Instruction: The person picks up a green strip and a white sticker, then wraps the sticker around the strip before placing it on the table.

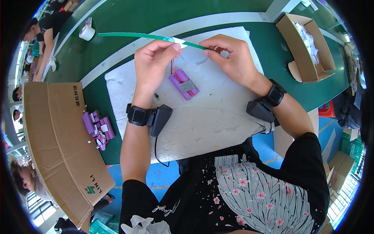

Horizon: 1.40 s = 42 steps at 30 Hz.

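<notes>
A long, thin green strip point(128, 35) is stretched between my hands above the mat, its free end reaching far to the left. My left hand point(152, 58) pinches it with thumb and forefinger, beside a small white piece point(179, 41) on the strip. With closed fingertips, my right hand point(233, 58) grips the strip's right end. Below them lies a purple battery pack point(180, 79) with a grey patch point(188, 85) across it and red and black wires; the wires run up behind my left fingers.
A pale foam mat point(210, 124) covers the green table point(272, 58). Purple battery packs point(99, 126) sit left beside a large cardboard box point(58, 144). A white roll point(87, 32) stands far left. At right, an open carton point(329, 62) holds white pieces. Another person point(48, 35) works at far left.
</notes>
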Each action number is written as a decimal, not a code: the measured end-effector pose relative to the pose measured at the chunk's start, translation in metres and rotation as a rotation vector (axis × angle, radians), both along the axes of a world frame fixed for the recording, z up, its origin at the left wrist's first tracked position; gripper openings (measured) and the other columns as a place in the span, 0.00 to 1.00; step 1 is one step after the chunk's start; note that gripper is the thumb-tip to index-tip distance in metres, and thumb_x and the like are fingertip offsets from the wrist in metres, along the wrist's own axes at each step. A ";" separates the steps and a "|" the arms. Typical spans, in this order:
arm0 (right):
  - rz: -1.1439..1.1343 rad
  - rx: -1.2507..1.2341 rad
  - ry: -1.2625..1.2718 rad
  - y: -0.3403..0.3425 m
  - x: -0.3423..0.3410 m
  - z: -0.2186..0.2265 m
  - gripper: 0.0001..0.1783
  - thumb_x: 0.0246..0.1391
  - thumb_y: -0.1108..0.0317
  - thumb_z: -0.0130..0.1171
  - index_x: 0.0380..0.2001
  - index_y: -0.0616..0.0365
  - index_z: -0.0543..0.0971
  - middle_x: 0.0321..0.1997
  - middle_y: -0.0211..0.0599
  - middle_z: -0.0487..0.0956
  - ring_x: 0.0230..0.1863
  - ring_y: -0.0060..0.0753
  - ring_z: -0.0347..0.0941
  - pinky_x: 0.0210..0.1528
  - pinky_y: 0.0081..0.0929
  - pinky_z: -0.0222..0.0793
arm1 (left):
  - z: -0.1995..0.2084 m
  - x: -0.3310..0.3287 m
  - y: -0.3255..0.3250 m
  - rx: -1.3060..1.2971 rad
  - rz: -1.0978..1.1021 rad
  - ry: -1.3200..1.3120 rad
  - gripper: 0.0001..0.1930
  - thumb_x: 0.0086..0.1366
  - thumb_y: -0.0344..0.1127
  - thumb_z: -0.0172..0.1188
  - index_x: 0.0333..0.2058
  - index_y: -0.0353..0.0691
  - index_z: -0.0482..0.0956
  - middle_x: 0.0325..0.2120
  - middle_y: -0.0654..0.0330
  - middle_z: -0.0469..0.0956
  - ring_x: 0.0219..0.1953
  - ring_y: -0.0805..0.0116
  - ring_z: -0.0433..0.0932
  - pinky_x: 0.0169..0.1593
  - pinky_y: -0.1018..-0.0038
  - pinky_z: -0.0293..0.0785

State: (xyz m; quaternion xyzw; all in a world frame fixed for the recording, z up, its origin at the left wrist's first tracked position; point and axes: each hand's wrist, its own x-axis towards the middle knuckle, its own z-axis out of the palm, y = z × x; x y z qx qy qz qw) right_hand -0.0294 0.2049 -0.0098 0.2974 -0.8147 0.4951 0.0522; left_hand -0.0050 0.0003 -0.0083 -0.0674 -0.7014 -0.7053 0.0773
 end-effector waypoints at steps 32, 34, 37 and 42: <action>-0.133 0.043 0.017 0.001 -0.003 -0.008 0.09 0.47 0.73 0.58 0.35 0.56 0.79 0.29 0.32 0.79 0.24 0.21 0.69 0.25 0.17 0.63 | 0.001 -0.007 -0.022 0.166 0.149 0.096 0.07 0.55 0.28 0.58 0.32 0.30 0.77 0.25 0.54 0.78 0.26 0.71 0.76 0.34 0.78 0.70; -0.151 0.046 0.026 0.001 -0.004 -0.009 0.09 0.47 0.73 0.58 0.35 0.56 0.79 0.29 0.33 0.79 0.24 0.21 0.69 0.25 0.17 0.63 | 0.000 -0.009 -0.026 0.194 0.196 0.106 0.07 0.56 0.28 0.58 0.32 0.30 0.77 0.25 0.54 0.78 0.25 0.71 0.75 0.34 0.78 0.70; -0.166 0.050 0.020 0.001 -0.004 -0.010 0.10 0.47 0.72 0.58 0.36 0.56 0.79 0.29 0.33 0.79 0.25 0.21 0.69 0.26 0.17 0.64 | 0.000 -0.010 -0.028 0.232 0.207 0.101 0.07 0.56 0.28 0.58 0.32 0.30 0.77 0.25 0.54 0.78 0.25 0.71 0.75 0.33 0.78 0.70; -0.133 0.062 0.012 0.002 -0.003 -0.006 0.09 0.47 0.72 0.58 0.35 0.56 0.79 0.30 0.33 0.79 0.25 0.21 0.69 0.26 0.17 0.64 | 0.000 -0.007 -0.023 0.155 0.138 0.061 0.07 0.56 0.28 0.58 0.32 0.30 0.77 0.25 0.54 0.78 0.25 0.72 0.75 0.34 0.78 0.70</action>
